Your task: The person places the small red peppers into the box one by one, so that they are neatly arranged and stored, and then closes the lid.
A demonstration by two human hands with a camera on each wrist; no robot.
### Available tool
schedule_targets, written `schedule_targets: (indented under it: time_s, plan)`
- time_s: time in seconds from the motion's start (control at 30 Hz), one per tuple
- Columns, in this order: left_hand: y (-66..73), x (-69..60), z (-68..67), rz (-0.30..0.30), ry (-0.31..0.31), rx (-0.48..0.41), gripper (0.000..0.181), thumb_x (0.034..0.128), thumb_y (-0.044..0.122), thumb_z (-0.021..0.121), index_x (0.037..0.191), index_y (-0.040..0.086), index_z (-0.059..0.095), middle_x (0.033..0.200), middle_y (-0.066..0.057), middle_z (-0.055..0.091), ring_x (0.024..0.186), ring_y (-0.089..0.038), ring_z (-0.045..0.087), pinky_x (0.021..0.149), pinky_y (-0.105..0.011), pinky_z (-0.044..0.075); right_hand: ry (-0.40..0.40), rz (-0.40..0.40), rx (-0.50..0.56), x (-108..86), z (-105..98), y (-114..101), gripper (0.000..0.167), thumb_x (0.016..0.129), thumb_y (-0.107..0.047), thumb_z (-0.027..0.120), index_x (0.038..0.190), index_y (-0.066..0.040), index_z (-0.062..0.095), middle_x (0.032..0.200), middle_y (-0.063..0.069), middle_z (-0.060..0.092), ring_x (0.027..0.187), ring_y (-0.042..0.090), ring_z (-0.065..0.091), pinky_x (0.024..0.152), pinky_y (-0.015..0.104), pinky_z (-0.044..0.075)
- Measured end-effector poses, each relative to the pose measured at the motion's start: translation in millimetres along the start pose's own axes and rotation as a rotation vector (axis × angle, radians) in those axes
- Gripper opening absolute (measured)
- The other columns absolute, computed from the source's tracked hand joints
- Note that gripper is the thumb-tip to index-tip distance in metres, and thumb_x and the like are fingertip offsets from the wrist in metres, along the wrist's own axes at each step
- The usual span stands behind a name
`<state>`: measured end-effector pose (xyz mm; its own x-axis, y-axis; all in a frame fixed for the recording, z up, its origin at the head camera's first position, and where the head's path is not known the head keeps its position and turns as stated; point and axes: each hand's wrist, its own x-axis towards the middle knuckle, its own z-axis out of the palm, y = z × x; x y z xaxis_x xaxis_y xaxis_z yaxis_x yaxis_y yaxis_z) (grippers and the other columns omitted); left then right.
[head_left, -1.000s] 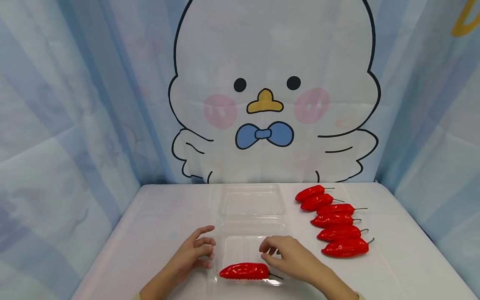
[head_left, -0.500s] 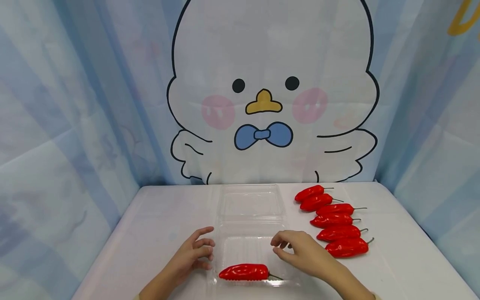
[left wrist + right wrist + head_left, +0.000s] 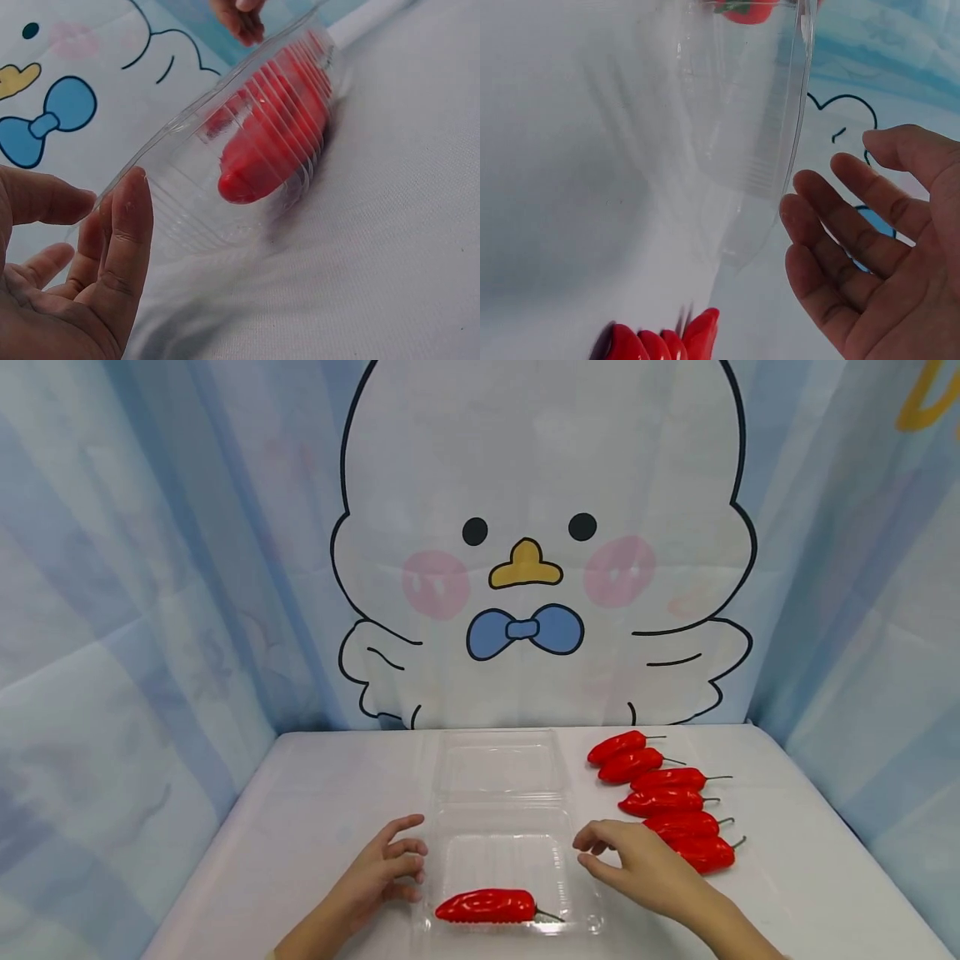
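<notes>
- on my head feed, a bold yellow stroke [image 3: 911,420], like part of a letter, is cut off by the upper right edge, so i cannot read it.
- below it all, a clear plastic container [image 3: 510,860] stands open on the white table [image 3: 341,768], its lid [image 3: 501,768] laid back at the far end.
- one red pepper [image 3: 486,906] lies inside along the near wall, tip to the left, green stem to the right; my left-wrist feed shows it through the ribbed plastic.
- the left hand [image 3: 378,870] is at the container's left side, fingers spread and gently bent, gripping nothing; whether the fingertips touch the rim i cannot tell.
- the right hand [image 3: 637,864] is just beyond the right side, fingers loosely bent, thumb apart from them, holding nothing.
- to the right i count six red peppers [image 3: 663,802] in a slanting row, stems pointing right, the nearest two partly hidden by that hand.
- behind, a cartoon bird [image 3: 540,460] wears a blue bow tie [image 3: 522,630].
</notes>
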<state>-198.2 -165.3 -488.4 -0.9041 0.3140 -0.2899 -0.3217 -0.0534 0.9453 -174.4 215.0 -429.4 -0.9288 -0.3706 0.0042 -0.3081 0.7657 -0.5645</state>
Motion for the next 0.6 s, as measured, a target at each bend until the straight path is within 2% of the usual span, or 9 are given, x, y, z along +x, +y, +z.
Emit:
schedule_targets:
  time_s: [0.33, 0.6]
  plan:
    - [3.7, 1.5, 1.0, -0.019, 0.026, 0.029, 0.073, 0.0944, 0.008, 0.068, 0.157, 0.007, 0.029, 0.107, -0.007, 0.061, 0.079, -0.015, 0.063, 0.066, -0.027, 0.062, 0.049, 0.023, -0.047, -10.0, -13.5, 23.1, 0.026, 0.086, -0.029, 0.082, 0.108, -0.019, 0.073, 0.099, -0.012, 0.072, 0.09, 0.011, 0.068, 0.077, 0.035, 0.063]
    - [3.8, 2.4, -0.9, -0.038, 0.029, 0.05, 0.072, 0.095, 0.008, 0.067, 0.157, 0.007, 0.03, 0.111, -0.01, 0.061, 0.081, -0.016, 0.063, 0.069, -0.028, 0.063, 0.077, 0.076, -0.117, -20.4, -21.6, 45.5, 0.023, 0.086, -0.03, 0.083, 0.106, -0.021, 0.074, 0.098, -0.013, 0.071, 0.087, 0.008, 0.066, 0.074, 0.022, 0.059]
